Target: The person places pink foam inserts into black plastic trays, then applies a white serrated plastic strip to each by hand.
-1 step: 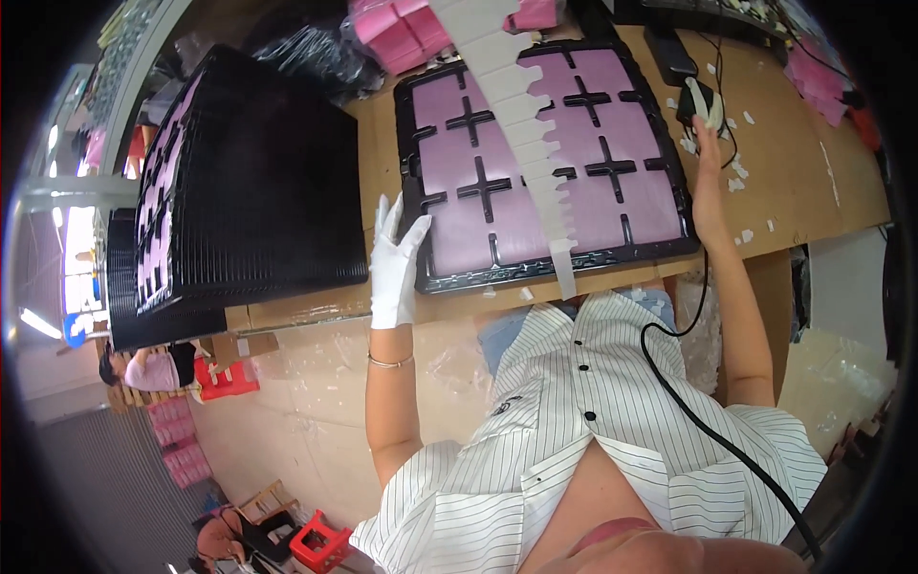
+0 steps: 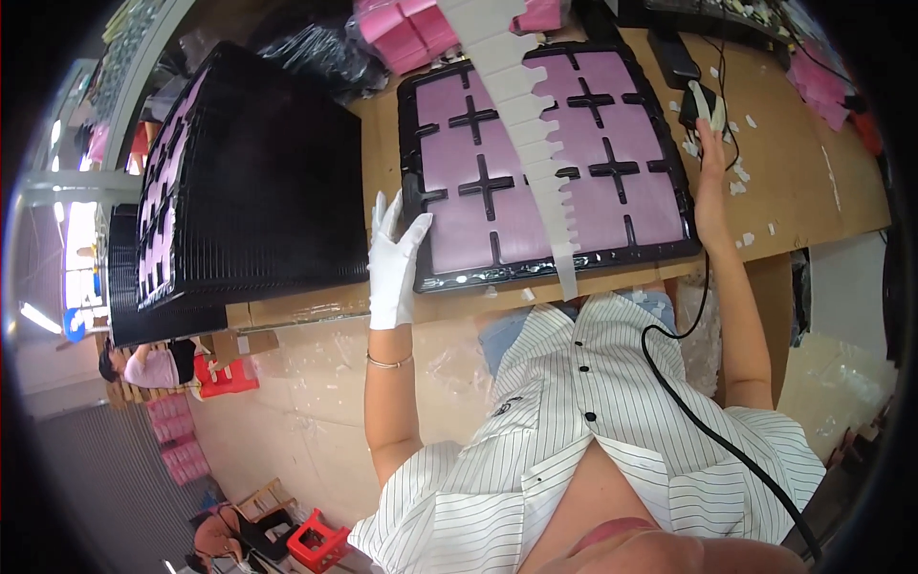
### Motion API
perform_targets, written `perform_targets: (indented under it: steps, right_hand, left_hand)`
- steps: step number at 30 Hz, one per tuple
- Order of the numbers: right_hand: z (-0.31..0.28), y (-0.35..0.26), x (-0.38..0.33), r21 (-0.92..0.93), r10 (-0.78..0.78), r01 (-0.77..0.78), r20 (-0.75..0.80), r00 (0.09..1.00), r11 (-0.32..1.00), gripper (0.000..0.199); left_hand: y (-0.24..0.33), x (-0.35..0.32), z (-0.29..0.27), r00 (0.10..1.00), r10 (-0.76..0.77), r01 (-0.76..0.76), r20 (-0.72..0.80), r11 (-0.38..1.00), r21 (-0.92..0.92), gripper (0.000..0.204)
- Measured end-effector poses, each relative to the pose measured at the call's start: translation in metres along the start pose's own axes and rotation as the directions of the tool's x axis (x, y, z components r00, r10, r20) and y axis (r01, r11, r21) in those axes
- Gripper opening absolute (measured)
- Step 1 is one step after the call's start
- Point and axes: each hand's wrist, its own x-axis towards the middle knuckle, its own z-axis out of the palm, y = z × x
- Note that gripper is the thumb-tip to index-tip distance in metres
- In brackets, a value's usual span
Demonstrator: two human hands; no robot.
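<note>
A black plastic tray with pink-purple squares and raised black crosses lies flat on cardboard in front of me. Over it hangs a long pale strip with a notched edge, running down to the tray's near rim. My left hand, in a white glove, is at the tray's left side, its fingers spread and the thumb by the rim. Along the right side rests my right hand, fingers stretched out straight, with white coverings on some fingertips. Neither hand is closed around anything.
A tall stack of black trays stands at the left. Pink blocks and dark plastic wrap lie at the back. White scraps, a black device and cables are at the right. A black cable crosses my shirt.
</note>
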Motion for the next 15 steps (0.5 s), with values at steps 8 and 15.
perform_targets:
  steps: [8,15]
  right_hand:
    - [-0.022,0.001,-0.003,0.087,-0.05,0.076,-0.269,0.962,0.993,0.069]
    - [-0.052,-0.027,0.003,0.205,-0.017,0.076,-0.276,0.961,0.976,0.065]
  left_hand:
    - [0.106,-0.06,-0.052,0.941,0.334,-0.337,-0.063,0.94,-0.058,0.063]
    - [0.172,-0.051,-0.288,0.681,0.439,-0.131,-0.586,0.86,0.493,0.052]
